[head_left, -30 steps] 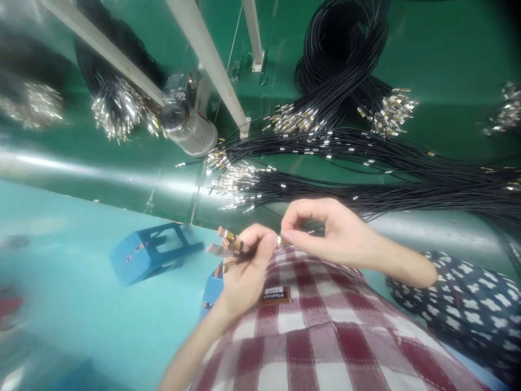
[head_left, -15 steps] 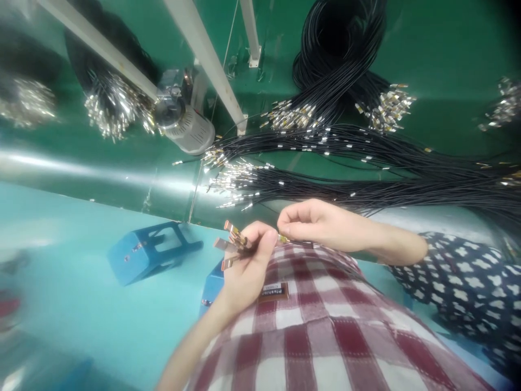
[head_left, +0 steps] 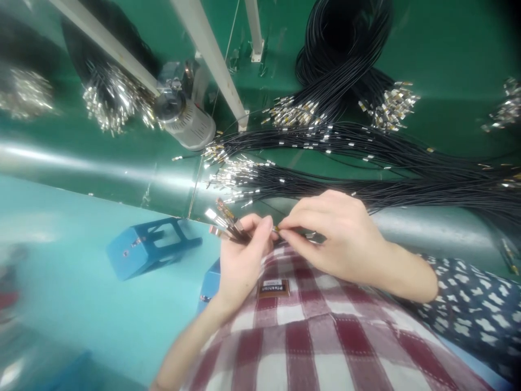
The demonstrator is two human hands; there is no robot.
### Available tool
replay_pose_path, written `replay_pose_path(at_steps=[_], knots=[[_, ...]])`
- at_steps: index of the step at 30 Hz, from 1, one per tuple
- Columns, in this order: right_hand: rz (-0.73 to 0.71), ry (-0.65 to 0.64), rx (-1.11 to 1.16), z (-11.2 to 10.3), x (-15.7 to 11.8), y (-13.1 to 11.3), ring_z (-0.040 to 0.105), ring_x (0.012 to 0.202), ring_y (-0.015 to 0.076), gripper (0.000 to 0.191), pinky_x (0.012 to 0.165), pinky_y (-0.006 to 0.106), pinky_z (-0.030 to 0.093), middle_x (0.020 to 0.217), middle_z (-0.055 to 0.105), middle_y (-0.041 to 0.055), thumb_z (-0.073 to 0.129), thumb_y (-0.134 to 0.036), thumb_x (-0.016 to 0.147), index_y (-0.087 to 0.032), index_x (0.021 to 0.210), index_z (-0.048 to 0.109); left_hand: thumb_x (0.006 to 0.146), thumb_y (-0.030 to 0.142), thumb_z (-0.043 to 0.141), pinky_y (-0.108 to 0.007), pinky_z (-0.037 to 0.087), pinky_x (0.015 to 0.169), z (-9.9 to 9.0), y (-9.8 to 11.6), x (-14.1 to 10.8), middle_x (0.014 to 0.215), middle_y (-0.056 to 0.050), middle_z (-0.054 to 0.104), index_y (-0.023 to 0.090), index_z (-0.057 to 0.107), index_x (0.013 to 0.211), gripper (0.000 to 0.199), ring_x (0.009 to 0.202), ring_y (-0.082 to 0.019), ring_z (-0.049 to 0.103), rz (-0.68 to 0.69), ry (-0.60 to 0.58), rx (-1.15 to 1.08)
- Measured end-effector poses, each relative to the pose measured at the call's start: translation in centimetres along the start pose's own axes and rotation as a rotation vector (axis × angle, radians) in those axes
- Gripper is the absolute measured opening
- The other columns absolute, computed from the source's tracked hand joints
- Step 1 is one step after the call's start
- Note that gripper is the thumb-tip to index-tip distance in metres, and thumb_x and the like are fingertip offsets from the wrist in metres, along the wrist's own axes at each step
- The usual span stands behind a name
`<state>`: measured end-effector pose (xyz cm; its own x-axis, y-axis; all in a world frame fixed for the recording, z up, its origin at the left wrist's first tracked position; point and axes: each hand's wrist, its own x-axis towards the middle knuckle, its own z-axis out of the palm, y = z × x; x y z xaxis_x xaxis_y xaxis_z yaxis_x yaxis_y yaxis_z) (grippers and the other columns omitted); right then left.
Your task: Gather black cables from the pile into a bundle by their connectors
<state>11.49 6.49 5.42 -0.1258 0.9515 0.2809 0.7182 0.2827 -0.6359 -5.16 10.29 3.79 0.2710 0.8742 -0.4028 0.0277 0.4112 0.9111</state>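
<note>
Close above the checked apron, my left hand (head_left: 244, 260) is closed round several black cables whose metal-tipped connectors (head_left: 222, 220) stick out to the left. My right hand (head_left: 334, 231) pinches a small yellowish cable end (head_left: 277, 229) between thumb and fingertips, right beside the left thumb and index finger. Part of a dark cable shows under the right palm. Two long bundles of black cables (head_left: 345, 190) with silver and gold ends lie on the green table (head_left: 154, 190) just beyond my hands.
Coiled cable bundles (head_left: 342, 49) lie at the back, others at the upper left. A grey-white cylindrical device (head_left: 189, 125) stands beside slanted white metal posts (head_left: 211, 60). A blue stool (head_left: 130, 252) is on the light-blue floor (head_left: 61, 228) at left.
My right hand has turned palm-down and its fingertips have come closer to my left hand. The connectors in my left hand have shifted and fanned out slightly up and left.
</note>
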Motion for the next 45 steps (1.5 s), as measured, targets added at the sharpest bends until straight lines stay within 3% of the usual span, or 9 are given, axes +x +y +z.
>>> replay_pose_path(at_steps=[5, 16, 27, 37, 45], knots=[[0.014, -0.017, -0.14, 0.1, 0.4, -0.7, 0.064, 0.063, 0.0132, 0.021, 0.065, 0.03, 0.038, 0.068, 0.072, -0.0003, 0.057, -0.019, 0.086, -0.019, 0.069, 0.07, 0.081, 0.04, 0.069, -0.024, 0.036, 0.047, 0.1, 0.1, -0.1, 0.049, 0.004, 0.046, 0.018, 0.054, 0.06, 0.034, 0.047, -0.009, 0.041, 0.025, 0.004, 0.079], [-0.121, 0.033, -0.291, 0.6, 0.6, -0.9, 0.055, 0.057, 0.0124, 0.028, 0.064, 0.031, 0.034, 0.058, 0.064, -0.0018, 0.055, -0.017, 0.084, -0.018, 0.056, 0.061, 0.082, 0.04, 0.069, -0.024, 0.036, 0.048, 0.2, -0.4, -0.1, 0.053, 0.003, 0.049, 0.018, 0.051, 0.06, 0.036, 0.05, -0.009, 0.044, 0.041, 0.005, 0.077], [-0.071, 0.032, -0.309, 1.0, 0.6, -1.4, 0.052, 0.055, 0.0125, 0.028, 0.062, 0.033, 0.033, 0.058, 0.063, -0.001, 0.055, -0.017, 0.083, -0.018, 0.056, 0.06, 0.081, 0.042, 0.069, -0.024, 0.034, 0.047, 0.2, -0.4, -0.1, 0.054, 0.003, 0.045, 0.018, 0.051, 0.06, 0.036, 0.051, -0.009, 0.041, 0.039, 0.009, 0.09], [0.012, -0.17, -0.227, -0.2, 1.1, -1.4, 0.052, 0.053, 0.0131, 0.025, 0.059, 0.033, 0.031, 0.061, 0.065, 0.0001, 0.055, -0.018, 0.085, -0.018, 0.061, 0.062, 0.083, 0.04, 0.067, -0.023, 0.032, 0.048, 0.0, -0.7, -0.3, 0.055, 0.004, 0.037, 0.017, 0.049, 0.063, 0.035, 0.052, -0.008, 0.034, 0.001, -0.027, 0.062], [0.022, -0.089, -0.21, 0.8, 0.9, -0.6, 0.055, 0.058, 0.013, 0.017, 0.064, 0.031, 0.035, 0.064, 0.065, -0.0003, 0.057, -0.017, 0.08, -0.018, 0.063, 0.061, 0.084, 0.036, 0.068, -0.022, 0.026, 0.044, -0.1, -0.9, -0.3, 0.051, 0.006, 0.034, 0.016, 0.052, 0.063, 0.033, 0.046, -0.006, 0.029, -0.017, -0.031, -0.001]])
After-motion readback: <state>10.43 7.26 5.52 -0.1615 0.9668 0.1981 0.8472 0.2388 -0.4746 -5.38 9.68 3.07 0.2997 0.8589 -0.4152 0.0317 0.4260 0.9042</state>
